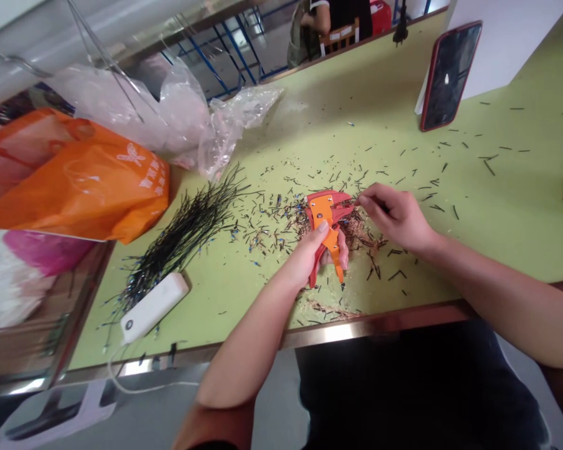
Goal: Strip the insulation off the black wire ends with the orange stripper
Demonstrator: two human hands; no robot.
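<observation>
My left hand [312,250] is wrapped round the handles of an orange and red wire stripper [326,215], its jaws pointing right. Just right of those jaws, my right hand [396,212] has thumb and forefinger pinched together. Whatever sits in the pinch is too small to make out. Beneath the tool lies a pile of copper strands and short black wire scraps [356,231]. More cut bits with blue parts are scattered to the left. Farther left lies a loose bundle of long black wires [182,231].
A white power bank [154,306] with a cable lies by the wire bundle. An orange bag [98,181] and clear plastic bags [187,119] cover the left side. A phone [450,78] leans on a white box [511,44]. A person [342,19] sits beyond the green table [520,219].
</observation>
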